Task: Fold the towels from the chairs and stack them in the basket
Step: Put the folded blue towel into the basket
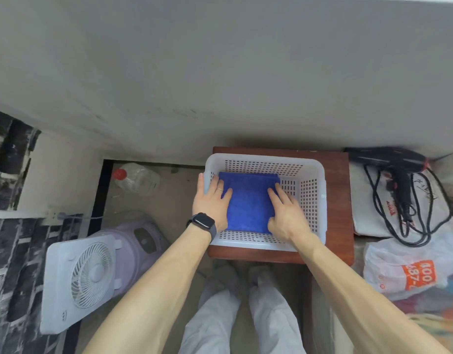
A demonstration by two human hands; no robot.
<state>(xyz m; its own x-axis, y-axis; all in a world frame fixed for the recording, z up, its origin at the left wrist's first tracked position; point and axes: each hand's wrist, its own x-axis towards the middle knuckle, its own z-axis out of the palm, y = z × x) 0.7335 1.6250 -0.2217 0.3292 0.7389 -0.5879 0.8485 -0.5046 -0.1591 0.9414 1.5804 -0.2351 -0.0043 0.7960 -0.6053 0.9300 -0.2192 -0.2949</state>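
Observation:
A folded blue towel (248, 200) lies flat on the bottom of a white perforated plastic basket (313, 200). The basket stands on a small reddish-brown wooden table (337, 190). My left hand (212, 200), with a ring and a dark smartwatch on the wrist, rests on the towel's left edge, thumb outside the basket's left wall. My right hand (284, 213) lies flat on the towel's right edge, fingers spread. Neither hand is closed around the cloth. No chair is in view.
A white box fan (79, 279) leans on a lilac appliance (141, 241) at the left, behind it a clear jug with a red cap (136, 177). At the right lie a black hair dryer (396, 164) with cord and a white plastic bag (404, 267). A grey wall is ahead.

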